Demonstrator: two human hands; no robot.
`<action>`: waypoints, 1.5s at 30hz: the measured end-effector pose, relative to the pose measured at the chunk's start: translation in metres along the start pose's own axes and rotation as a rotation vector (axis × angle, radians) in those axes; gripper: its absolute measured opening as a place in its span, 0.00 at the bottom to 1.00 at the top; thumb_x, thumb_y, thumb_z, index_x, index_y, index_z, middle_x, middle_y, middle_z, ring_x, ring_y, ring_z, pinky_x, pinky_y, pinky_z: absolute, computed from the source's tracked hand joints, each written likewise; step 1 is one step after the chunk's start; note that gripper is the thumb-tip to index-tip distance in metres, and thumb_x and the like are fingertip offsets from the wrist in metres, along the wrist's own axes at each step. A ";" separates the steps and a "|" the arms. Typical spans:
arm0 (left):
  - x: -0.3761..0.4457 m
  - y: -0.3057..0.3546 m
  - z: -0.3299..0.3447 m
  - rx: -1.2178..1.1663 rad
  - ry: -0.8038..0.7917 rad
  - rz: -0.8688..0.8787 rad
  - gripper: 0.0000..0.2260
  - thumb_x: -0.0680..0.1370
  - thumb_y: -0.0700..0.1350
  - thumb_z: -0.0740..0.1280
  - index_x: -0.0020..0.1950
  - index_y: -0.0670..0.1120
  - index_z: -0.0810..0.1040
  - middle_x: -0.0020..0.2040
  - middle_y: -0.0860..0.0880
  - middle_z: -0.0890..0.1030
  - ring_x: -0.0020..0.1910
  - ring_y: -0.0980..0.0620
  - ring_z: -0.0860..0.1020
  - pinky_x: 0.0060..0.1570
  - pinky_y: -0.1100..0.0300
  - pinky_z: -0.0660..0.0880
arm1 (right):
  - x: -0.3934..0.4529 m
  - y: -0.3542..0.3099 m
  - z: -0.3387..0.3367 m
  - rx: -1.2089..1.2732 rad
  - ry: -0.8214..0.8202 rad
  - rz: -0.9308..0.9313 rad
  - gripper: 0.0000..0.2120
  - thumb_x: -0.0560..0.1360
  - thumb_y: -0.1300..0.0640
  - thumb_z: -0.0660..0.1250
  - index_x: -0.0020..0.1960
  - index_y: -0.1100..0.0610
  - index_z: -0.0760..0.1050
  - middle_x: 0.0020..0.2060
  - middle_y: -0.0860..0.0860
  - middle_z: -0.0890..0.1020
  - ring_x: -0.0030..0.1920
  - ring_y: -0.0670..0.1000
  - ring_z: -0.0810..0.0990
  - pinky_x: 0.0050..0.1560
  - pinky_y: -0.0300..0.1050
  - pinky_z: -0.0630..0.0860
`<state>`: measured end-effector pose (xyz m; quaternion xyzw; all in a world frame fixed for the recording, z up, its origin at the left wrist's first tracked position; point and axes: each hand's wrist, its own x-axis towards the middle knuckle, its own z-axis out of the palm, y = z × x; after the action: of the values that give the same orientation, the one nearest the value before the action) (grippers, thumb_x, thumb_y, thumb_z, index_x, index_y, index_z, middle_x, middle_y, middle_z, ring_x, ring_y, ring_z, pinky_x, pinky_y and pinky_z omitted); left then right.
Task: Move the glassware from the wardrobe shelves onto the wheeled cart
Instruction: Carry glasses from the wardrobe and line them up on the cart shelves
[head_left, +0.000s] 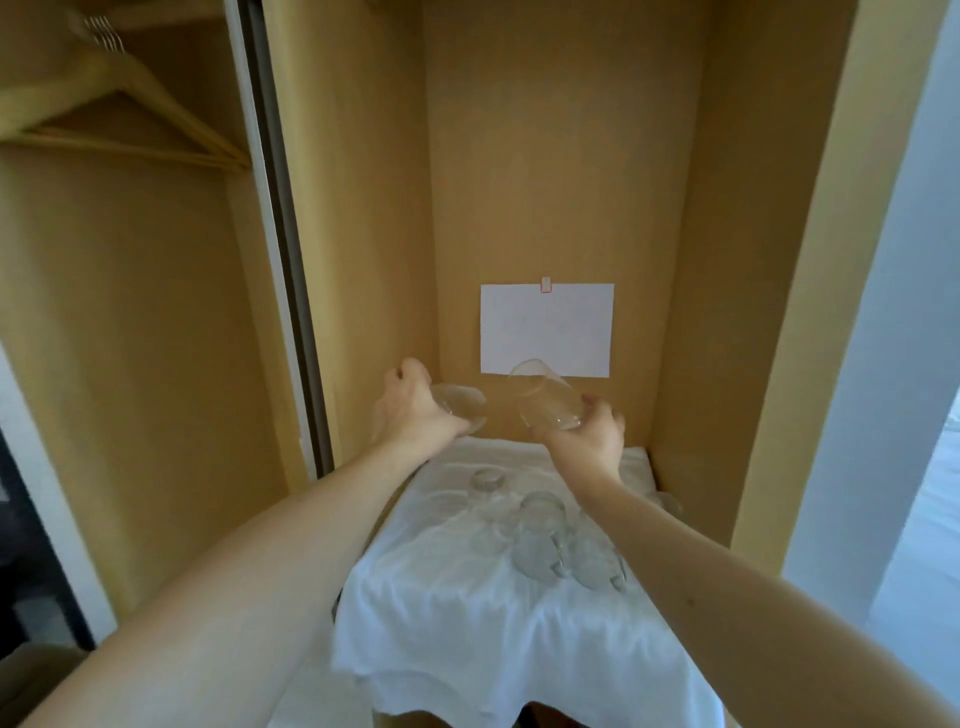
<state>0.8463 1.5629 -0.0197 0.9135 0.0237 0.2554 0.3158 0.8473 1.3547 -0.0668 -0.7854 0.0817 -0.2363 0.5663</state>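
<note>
Glassware is being carried two at a time: the left hand (410, 413) is curling its fingers around one clear glass (460, 408), the right hand (589, 436) is gripping a tilted tumbler (545, 402) by its base. Both glasses are hanging just above the white cloth (467, 623) — seemingly draping the cart — where more glasses (540, 535) are crowding together. Smooth glass is risking a slip, and setting down among that cluster is inviting a knock or chip.
</note>
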 end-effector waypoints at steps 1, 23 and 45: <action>-0.005 0.002 -0.003 -0.012 0.015 -0.029 0.35 0.57 0.59 0.82 0.53 0.52 0.65 0.52 0.51 0.71 0.45 0.49 0.74 0.43 0.54 0.76 | -0.007 0.000 -0.004 0.023 0.003 -0.009 0.42 0.65 0.47 0.80 0.74 0.51 0.66 0.65 0.48 0.67 0.54 0.49 0.73 0.52 0.46 0.71; -0.039 0.040 -0.013 -0.742 -0.173 0.041 0.34 0.63 0.47 0.83 0.63 0.52 0.70 0.59 0.52 0.62 0.49 0.60 0.70 0.38 0.77 0.67 | -0.089 -0.044 -0.048 0.067 0.363 -0.035 0.46 0.62 0.50 0.82 0.75 0.49 0.63 0.61 0.45 0.65 0.57 0.45 0.73 0.55 0.41 0.73; -0.256 0.173 0.060 -1.034 -1.189 0.304 0.42 0.67 0.45 0.82 0.74 0.51 0.63 0.64 0.49 0.74 0.60 0.46 0.76 0.40 0.61 0.75 | -0.303 -0.002 -0.230 -0.347 1.013 0.174 0.50 0.61 0.55 0.85 0.75 0.53 0.63 0.60 0.50 0.76 0.57 0.50 0.76 0.59 0.47 0.77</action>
<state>0.6324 1.3384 -0.0734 0.6277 -0.3945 -0.2551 0.6207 0.4749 1.2795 -0.0929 -0.6455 0.4472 -0.5204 0.3354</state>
